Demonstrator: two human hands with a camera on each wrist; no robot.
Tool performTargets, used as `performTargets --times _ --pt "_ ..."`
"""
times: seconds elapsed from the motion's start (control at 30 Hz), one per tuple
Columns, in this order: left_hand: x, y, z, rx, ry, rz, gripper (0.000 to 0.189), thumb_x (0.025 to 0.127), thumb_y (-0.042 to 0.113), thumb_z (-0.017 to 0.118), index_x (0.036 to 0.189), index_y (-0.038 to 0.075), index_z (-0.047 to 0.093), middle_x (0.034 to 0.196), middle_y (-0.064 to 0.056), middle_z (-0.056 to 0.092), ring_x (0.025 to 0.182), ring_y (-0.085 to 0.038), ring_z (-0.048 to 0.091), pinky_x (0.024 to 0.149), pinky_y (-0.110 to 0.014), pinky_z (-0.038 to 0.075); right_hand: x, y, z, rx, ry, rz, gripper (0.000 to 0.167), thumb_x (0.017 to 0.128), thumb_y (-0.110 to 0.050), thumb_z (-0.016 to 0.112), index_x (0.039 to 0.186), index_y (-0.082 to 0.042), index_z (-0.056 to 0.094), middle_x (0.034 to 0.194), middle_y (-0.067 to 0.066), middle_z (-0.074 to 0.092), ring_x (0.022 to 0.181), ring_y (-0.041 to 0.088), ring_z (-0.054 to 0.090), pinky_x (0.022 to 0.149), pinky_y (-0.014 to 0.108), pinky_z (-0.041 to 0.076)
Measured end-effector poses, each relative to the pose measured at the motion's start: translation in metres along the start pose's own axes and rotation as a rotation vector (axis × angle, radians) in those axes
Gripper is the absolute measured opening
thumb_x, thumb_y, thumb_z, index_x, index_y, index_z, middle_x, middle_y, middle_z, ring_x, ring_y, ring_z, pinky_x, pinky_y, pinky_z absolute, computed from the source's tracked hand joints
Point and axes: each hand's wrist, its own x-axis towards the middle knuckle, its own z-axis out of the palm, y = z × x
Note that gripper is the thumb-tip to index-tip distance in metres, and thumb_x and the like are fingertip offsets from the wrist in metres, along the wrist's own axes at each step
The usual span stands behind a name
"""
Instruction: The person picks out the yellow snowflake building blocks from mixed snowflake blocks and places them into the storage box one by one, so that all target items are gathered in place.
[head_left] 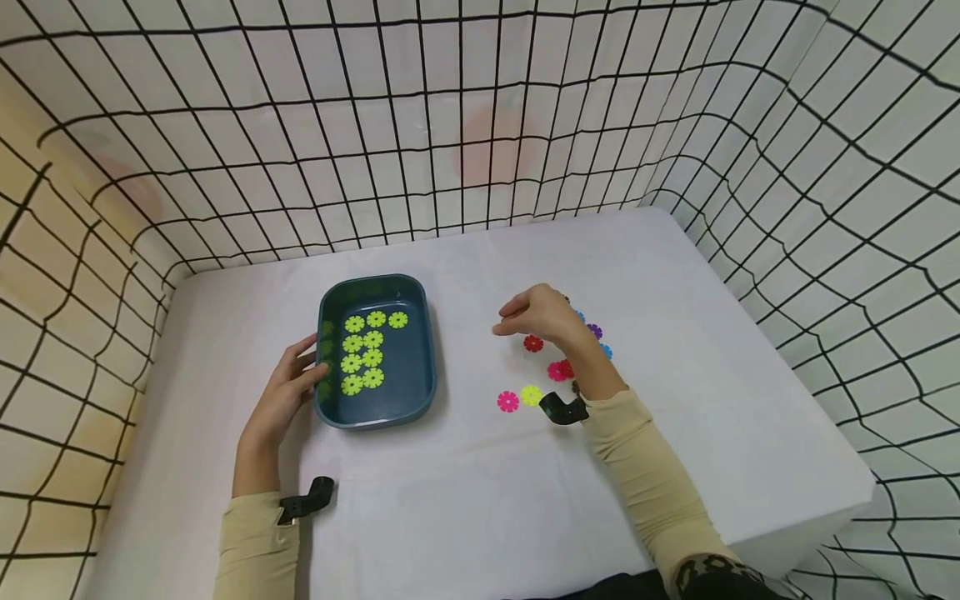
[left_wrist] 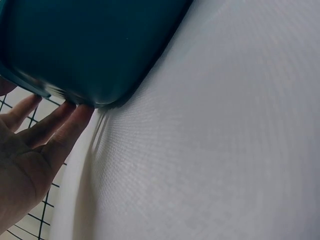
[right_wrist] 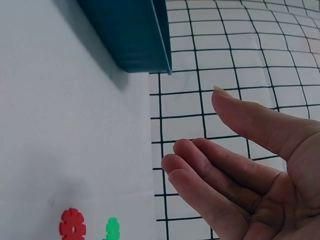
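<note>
A dark teal tray point(head_left: 401, 367) stands left of centre on the table. Several yellow-green flower-shaped discs point(head_left: 372, 339) lie flat on its floor in rough rows. My left hand point(head_left: 281, 392) holds the tray's left side, thumb over the rim and fingers point(left_wrist: 65, 132) against the outer wall. To the right, my right hand point(head_left: 543, 315) hovers over loose flower discs, thumb apart from the loosely bent fingers point(right_wrist: 205, 172), nothing between them. Near it lie a red disc point(head_left: 533, 342), a pink disc point(head_left: 507, 402) and a yellow-green disc point(head_left: 531, 395). The right forearm hides part of this group.
Blue discs point(head_left: 606, 352) and a purple disc point(head_left: 595, 331) lie just beyond the right wrist. A green disc point(right_wrist: 113, 228) shows low in the right wrist view. Black wire netting point(head_left: 420, 158) surrounds the white-covered table point(head_left: 450, 500) at the back and sides.
</note>
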Motion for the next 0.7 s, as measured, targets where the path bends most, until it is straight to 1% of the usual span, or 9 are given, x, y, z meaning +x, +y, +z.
performTargets --times 0.1,0.23,0.57,0.7 --pt "-0.001 0.0 0.0 0.003 0.008 -0.003 0.063 0.101 0.029 0.049 0.156 0.028 0.018 0.161 -0.016 0.022 0.138 -0.035 0.037 0.11 -0.047 0.034 -0.002 0.005 0.0 0.004 0.002 0.001 0.043 0.079 -0.032 0.08 0.115 -0.01 0.071 0.116 0.006 0.07 0.108 0.025 0.061 0.09 0.038 0.051" --pt "-0.001 -0.001 0.001 0.014 0.012 0.002 0.062 0.101 0.031 0.049 0.156 0.029 0.019 0.16 -0.015 0.024 0.137 -0.034 0.038 0.107 -0.044 0.036 -0.004 0.013 0.001 0.022 -0.005 -0.007 0.046 0.079 -0.03 0.08 0.117 -0.007 0.07 0.117 0.007 0.069 0.109 0.025 0.061 0.091 0.039 0.05" --pt "-0.001 -0.002 -0.001 0.023 0.011 0.005 0.061 0.101 0.032 0.048 0.155 0.032 0.019 0.16 -0.014 0.025 0.134 -0.029 0.039 0.102 -0.037 0.038 -0.014 0.031 0.004 0.033 -0.017 0.01 0.046 0.079 -0.029 0.081 0.117 -0.006 0.07 0.119 0.01 0.069 0.109 0.027 0.062 0.092 0.038 0.051" --pt "0.0 -0.003 -0.001 0.024 0.013 0.008 0.061 0.101 0.031 0.048 0.155 0.031 0.02 0.16 -0.014 0.025 0.134 -0.029 0.04 0.101 -0.035 0.038 -0.017 0.037 0.008 0.031 -0.019 0.01 0.045 0.079 -0.029 0.08 0.116 -0.007 0.07 0.118 0.01 0.069 0.111 0.027 0.061 0.092 0.038 0.051"
